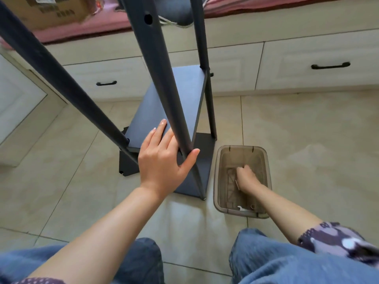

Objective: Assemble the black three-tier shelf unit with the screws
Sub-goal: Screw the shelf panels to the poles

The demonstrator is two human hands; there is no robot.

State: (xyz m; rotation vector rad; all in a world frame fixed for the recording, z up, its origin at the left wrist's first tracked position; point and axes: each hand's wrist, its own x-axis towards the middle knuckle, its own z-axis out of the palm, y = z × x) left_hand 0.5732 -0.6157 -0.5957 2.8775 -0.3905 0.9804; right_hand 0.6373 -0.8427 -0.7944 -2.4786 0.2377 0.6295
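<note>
A: Where does the black shelf unit (170, 111) stand?

B: Upright on the tiled floor (307, 140), before the drawers (320, 66), two boards fitted between its poles.

A: And the left hand (164, 160)?

B: Fingers straight on the middle board (164, 103), thumb hooked round the near pole (164, 83).

A: The right hand (245, 178)?

B: Curled, reaching into the translucent bin (264, 177) beside the unit; whether it grips anything cannot be told. A small wrench (243, 209) lies in the bin.
</note>
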